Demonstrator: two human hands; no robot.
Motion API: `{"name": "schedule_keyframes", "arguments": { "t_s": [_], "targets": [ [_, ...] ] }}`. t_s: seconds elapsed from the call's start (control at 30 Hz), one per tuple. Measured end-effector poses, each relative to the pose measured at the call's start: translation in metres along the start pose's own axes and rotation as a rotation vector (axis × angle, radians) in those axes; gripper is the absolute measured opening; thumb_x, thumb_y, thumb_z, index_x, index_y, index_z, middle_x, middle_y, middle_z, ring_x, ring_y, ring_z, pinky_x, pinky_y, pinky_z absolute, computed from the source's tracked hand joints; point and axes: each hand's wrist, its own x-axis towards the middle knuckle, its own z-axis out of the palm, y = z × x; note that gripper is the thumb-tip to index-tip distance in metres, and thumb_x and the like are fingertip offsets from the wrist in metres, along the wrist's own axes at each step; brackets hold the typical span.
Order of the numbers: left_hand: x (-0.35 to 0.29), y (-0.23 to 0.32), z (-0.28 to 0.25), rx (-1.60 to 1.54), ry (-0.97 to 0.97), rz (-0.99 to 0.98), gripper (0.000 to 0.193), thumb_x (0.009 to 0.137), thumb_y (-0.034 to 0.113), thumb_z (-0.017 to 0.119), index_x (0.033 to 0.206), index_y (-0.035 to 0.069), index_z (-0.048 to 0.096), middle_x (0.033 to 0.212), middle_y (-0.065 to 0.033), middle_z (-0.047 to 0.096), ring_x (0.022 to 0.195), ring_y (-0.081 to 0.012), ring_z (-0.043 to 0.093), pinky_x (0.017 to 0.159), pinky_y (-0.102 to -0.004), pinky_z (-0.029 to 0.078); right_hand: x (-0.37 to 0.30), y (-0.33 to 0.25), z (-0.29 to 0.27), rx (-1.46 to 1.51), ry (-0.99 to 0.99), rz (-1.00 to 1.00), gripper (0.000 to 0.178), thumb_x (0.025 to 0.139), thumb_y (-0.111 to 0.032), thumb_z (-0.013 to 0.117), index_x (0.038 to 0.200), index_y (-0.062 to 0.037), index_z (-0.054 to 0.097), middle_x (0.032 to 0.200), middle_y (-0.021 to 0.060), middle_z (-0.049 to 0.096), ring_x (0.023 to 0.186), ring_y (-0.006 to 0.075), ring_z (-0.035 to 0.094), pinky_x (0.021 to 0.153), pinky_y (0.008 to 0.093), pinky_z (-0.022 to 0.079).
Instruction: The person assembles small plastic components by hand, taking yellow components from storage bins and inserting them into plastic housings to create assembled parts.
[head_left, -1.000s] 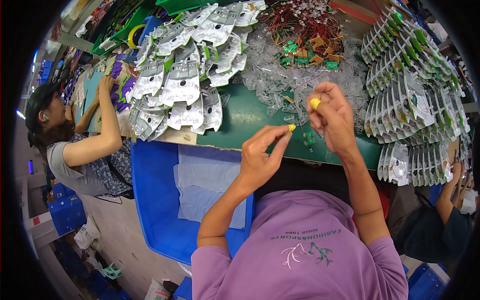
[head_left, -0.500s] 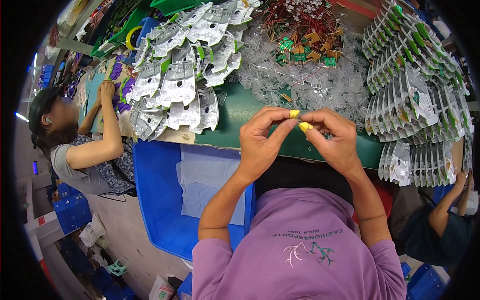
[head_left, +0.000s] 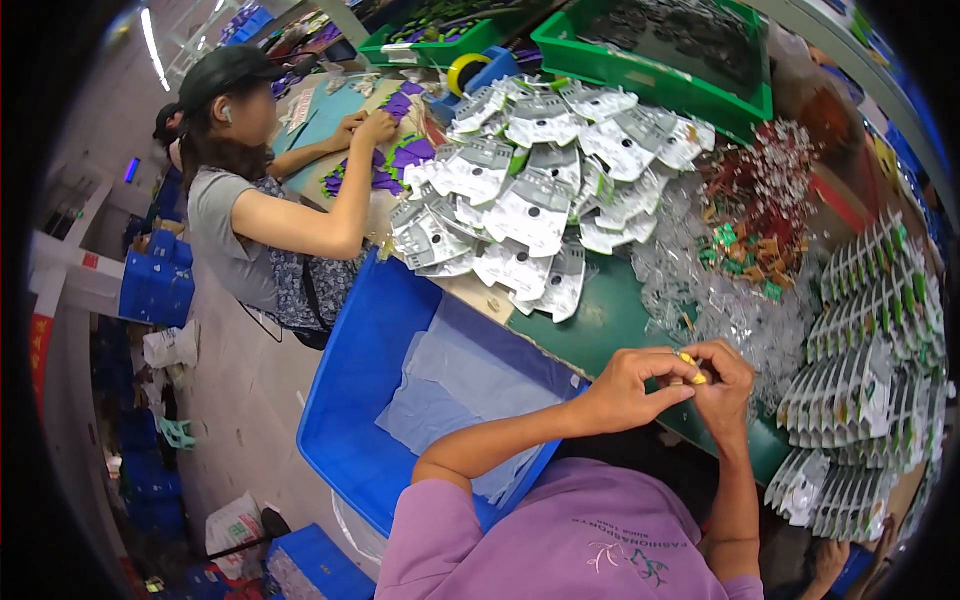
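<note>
My left hand (head_left: 632,388) and my right hand (head_left: 727,392) meet above the front edge of the green table (head_left: 618,300), their fingertips pinched together. Yellow wraps cover the tip of my left index finger and my right thumb. Whatever lies between the fingers is too small and too covered to make out. Just beyond my hands spreads a heap of clear plastic pieces (head_left: 690,270). Small green circuit boards (head_left: 728,238) with red wires (head_left: 750,185) lie on top of it.
White-and-grey molded panels (head_left: 530,215) are piled left of my hands; more stand in stacked rows (head_left: 845,400) at right. A blue bin (head_left: 345,400) sits against the table front. Green trays (head_left: 765,100) stand behind. A co-worker (head_left: 270,220) handles purple pieces at left.
The view has swung left, so my hands and the table now appear farther right and lower. My fingertips remain pinched together, with the hands slightly turned.
</note>
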Motion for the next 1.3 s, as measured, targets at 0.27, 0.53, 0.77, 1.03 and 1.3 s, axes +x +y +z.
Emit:
{"name": "schedule_keyframes", "arguments": {
  "t_s": [0.27,0.53,0.77,1.03,1.3],
  "targets": [
    [0.02,-0.001,-0.035,-0.033,0.108,-0.155,0.016,0.086,0.012,0.075,0.097,0.001,0.072,0.089,-0.0055,0.068,0.075,-0.0078,0.06,0.067,-0.0237,0.049,0.02,-0.016,0.004,-0.002,-0.019,-0.046,0.017,0.07,0.005,0.066,0.086,-0.0022,0.065,0.078,0.0045,0.062,0.055,0.0092,0.047,0.049,0.0242,0.036],
    [0.019,-0.007,-0.052,-0.032,0.125,-0.048,0.017,0.085,0.013,0.075,0.095,-0.001,0.072,0.085,-0.0054,0.068,0.069,-0.0103,0.062,0.064,-0.0236,0.049,0.03,-0.019,0.011,0.154,-0.099,0.033,0.017,0.075,0.006,0.07,0.09,-0.0006,0.069,0.078,0.0033,0.064,0.06,0.0079,0.053,0.052,0.0218,0.041],
    [0.047,-0.006,-0.092,-0.889,-0.319,-0.536,0.05,0.086,0.008,0.075,0.13,0.004,0.052,0.092,-0.0056,0.069,0.081,-0.0083,0.064,0.07,-0.0227,0.05,0.048,-0.027,0.01,0.434,-0.28,0.229,0.009,0.084,0.005,0.069,0.092,0.0013,0.069,0.085,0.0034,0.064,0.068,0.006,0.055,0.06,0.0195,0.044],
    [0.158,-0.025,-0.273,1.205,0.717,0.201,0.04,0.075,0.011,0.066,0.115,0.009,0.067,0.107,-0.0132,0.07,0.098,-0.032,0.065,0.089,-0.043,0.049,0.025,-0.016,-0.015,0.46,-0.003,0.305,0.01,0.088,0.005,0.06,0.096,-0.0005,0.059,0.089,-0.0015,0.057,0.074,0.0026,0.051,0.064,0.0174,0.04],
    [0.164,-0.037,-0.332,1.318,0.609,0.19,0.024,0.074,0.018,0.069,0.096,0.009,0.07,0.095,-0.0117,0.07,0.089,-0.0301,0.065,0.087,-0.0428,0.042,0.005,-0.02,-0.024,0.38,0.01,0.443,0.006,0.091,0.001,0.062,0.097,0.0,0.061,0.075,-0.0062,0.053,0.062,-0.001,0.045,0.056,0.0166,0.033]
  ]
}}
